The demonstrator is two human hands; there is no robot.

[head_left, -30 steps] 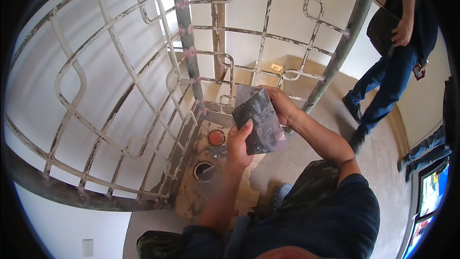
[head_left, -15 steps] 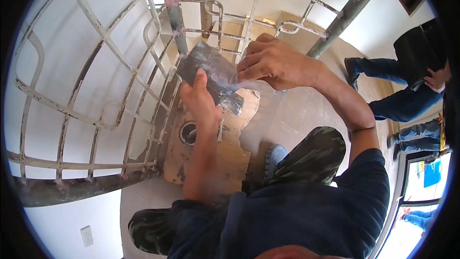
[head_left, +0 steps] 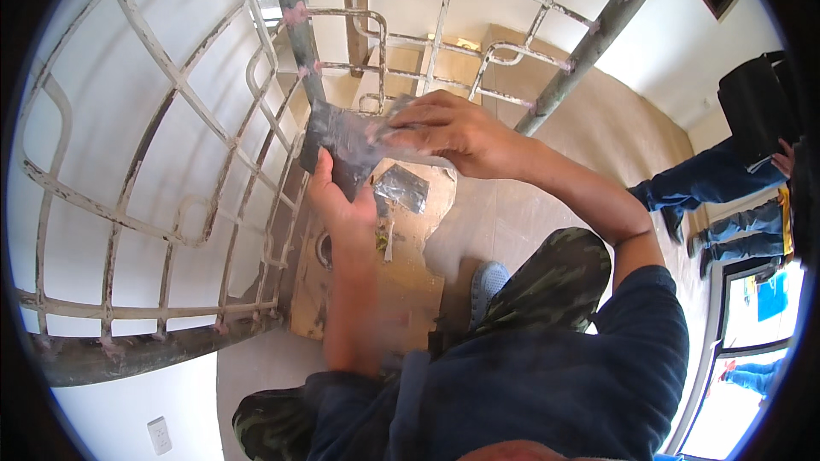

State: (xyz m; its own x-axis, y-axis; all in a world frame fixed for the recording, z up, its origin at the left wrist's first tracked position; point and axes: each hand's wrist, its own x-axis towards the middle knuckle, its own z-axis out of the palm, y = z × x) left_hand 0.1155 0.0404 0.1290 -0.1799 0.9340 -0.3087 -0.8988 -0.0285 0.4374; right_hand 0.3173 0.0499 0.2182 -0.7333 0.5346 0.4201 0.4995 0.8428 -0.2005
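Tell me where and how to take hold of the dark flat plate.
Probably best pinched at its near edge, coming from the near side, thumb on top: the dark flat plate looks thin, the left hand holds it there that way, and the right hand is at its right side.

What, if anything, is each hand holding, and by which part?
The left hand holds a dark flat plate by its near edge. The right hand is at the plate's right side; blur hides whether it grips anything.
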